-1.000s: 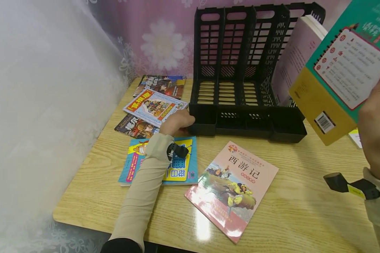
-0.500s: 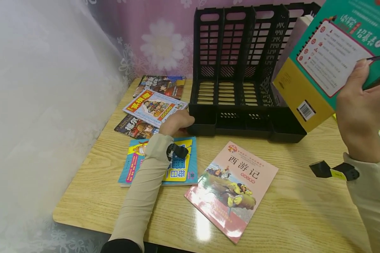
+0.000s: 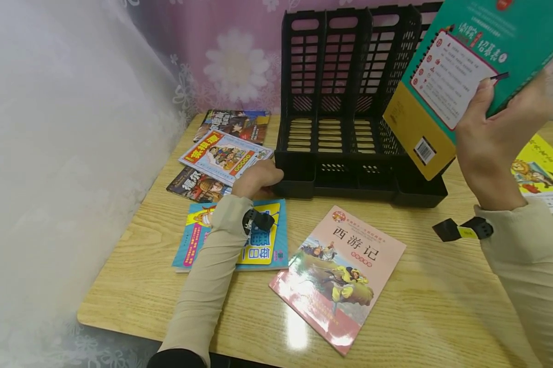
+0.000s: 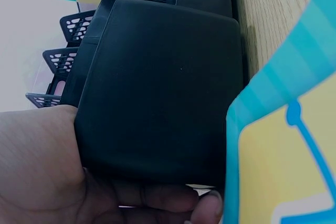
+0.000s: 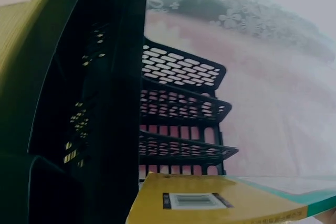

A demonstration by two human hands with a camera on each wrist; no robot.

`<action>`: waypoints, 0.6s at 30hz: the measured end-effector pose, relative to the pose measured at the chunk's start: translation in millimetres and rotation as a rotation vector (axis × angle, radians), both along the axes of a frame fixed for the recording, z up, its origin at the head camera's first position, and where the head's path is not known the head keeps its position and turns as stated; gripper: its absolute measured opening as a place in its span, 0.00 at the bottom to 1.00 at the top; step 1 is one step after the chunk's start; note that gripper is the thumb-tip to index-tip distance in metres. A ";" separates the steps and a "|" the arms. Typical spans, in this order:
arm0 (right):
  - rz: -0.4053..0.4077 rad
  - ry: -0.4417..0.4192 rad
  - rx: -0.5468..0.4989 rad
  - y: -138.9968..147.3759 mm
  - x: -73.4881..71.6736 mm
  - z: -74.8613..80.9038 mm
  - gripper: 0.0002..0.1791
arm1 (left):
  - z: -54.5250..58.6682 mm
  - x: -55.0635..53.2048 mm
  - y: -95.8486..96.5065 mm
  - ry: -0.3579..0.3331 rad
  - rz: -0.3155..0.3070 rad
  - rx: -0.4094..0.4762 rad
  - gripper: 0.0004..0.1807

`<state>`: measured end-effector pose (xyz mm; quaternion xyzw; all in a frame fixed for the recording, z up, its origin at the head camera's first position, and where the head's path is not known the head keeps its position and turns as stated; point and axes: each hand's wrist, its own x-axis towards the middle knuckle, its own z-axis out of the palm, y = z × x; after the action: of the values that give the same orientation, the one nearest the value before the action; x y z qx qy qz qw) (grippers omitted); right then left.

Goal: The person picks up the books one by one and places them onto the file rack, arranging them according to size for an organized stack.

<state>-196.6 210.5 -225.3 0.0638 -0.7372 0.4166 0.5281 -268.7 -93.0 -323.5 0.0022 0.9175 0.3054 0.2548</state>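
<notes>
A black book rack (image 3: 350, 190) with slotted dividers and a front tray stands at the back of the table. My left hand (image 3: 259, 175) grips its front left corner; in the left wrist view the fingers (image 4: 170, 198) curl round the corner of the black tray (image 4: 157, 87). A green and yellow book (image 3: 529, 43) is held by my right hand (image 3: 494, 140), thumb on its back cover. Tilted, the book has its barcode end low over the rack's right side. In the right wrist view, the book's yellow end (image 5: 252, 195) shows beside the dividers (image 5: 184, 106).
A pink book (image 3: 338, 276) lies in front of the rack. Several comics (image 3: 223, 153) overlap at the left, and a blue book (image 3: 276, 235) lies under my left forearm. A yellow book (image 3: 540, 166) lies at the far right. A pink curtain (image 3: 237, 61) hangs behind.
My right hand has carried the green and yellow book leftward, over the rack's right side, hiding the book standing there. The yellow book has come into view. My left hand has stayed on the corner.
</notes>
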 end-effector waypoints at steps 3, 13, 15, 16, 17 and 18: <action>0.028 0.006 0.003 -0.6 -6.9 0.3 0.18 | 0.1 -0.5 1.1 -0.003 -0.007 -0.010 0.18; 0.026 0.057 -0.058 -7.4 -42.7 12.4 0.16 | 0.6 -2.0 -1.0 0.016 -0.021 -0.048 0.16; 0.035 0.063 -0.095 -9.5 -50.5 13.4 0.16 | 0.7 -1.7 -1.0 0.014 -0.027 -0.048 0.16; 0.034 0.069 -0.109 -10.5 -54.5 13.6 0.16 | 0.7 -1.5 -0.9 0.014 -0.025 -0.047 0.16; 0.035 0.073 -0.127 -11.3 -58.1 13.5 0.16 | 0.8 -1.4 -0.5 0.014 -0.024 -0.044 0.16; 0.029 0.070 -0.129 -11.8 -61.2 12.7 0.16 | 0.9 -1.2 0.0 0.014 -0.025 -0.039 0.16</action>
<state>-257.9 198.7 -212.5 0.0548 -0.6890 0.4682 0.5505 -269.9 -93.0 -322.6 0.0106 0.9249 0.2842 0.2523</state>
